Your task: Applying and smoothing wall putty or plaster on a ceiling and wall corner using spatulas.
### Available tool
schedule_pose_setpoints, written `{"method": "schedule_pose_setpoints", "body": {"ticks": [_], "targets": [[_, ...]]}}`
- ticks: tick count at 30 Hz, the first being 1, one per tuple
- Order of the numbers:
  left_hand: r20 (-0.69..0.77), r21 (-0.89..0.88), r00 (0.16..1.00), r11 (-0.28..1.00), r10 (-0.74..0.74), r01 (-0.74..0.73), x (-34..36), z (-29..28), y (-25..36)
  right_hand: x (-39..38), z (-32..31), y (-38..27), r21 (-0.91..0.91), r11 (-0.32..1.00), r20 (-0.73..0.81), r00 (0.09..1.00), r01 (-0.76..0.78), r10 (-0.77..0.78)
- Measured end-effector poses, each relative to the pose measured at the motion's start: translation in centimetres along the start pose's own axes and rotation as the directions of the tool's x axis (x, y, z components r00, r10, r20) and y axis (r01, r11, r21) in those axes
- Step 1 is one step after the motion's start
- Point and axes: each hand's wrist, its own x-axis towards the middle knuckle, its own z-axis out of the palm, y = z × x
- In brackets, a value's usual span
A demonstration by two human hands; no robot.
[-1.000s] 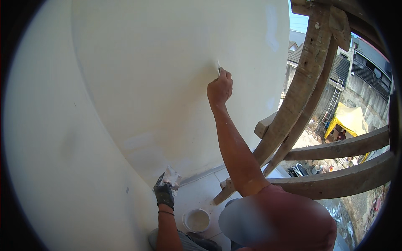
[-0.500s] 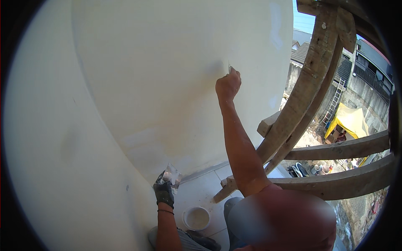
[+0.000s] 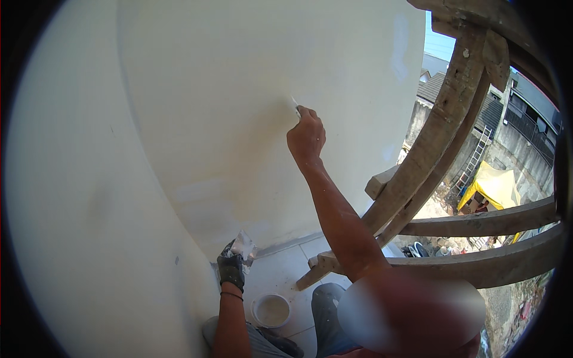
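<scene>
My right hand (image 3: 307, 134) is raised to the pale wall (image 3: 203, 77), its bare fingers closed round a thin scraper. The blade of that putty knife (image 3: 294, 102) shows edge-on against the wall, and the grip is mostly hidden in the fist. Low on the left, my left hand (image 3: 231, 267) wears a dark, smeared glove. It grips a flat metal putty blade (image 3: 243, 246) with whitish paste on it. Below that hand, on the tiled floor, stands a round white bucket (image 3: 271, 311) holding pale material.
A second wall (image 3: 65, 179) meets the first at a corner on the left. Thick wooden scaffold beams (image 3: 441, 119) rise on the right, with a block near the floor. Beyond them, far below, are a ladder (image 3: 474, 158) and a yellow canopy (image 3: 492, 185).
My right hand with its putty knife has moved left and slightly down along the wall. The left hand still holds its blade near the corner; the view has shifted slightly.
</scene>
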Motion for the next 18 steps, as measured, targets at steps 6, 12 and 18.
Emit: {"method": "schedule_pose_setpoints", "body": {"ticks": [6, 12, 18], "targets": [[-0.008, 0.125, 0.998, 0.99, 0.065, -0.063, 0.2, 0.0, -0.8, 4.7, 1.1, 1.0, -0.144, 0.989, -0.237, 0.97, 0.021, -0.055], [-0.017, -0.006, 1.0, 1.0, -0.022, 0.022, 0.9, 0.6, -0.4, -2.7, 3.0, 1.1, -0.234, 0.962, 0.015, 0.99, 0.14, -0.14], [0.026, 0.111, 0.997, 0.99, 0.079, -0.081, 2.4, -2.4, -2.3, 0.2, 0.2, -3.8, -0.029, 0.992, -0.061, 0.99, 0.123, -0.125]]}}
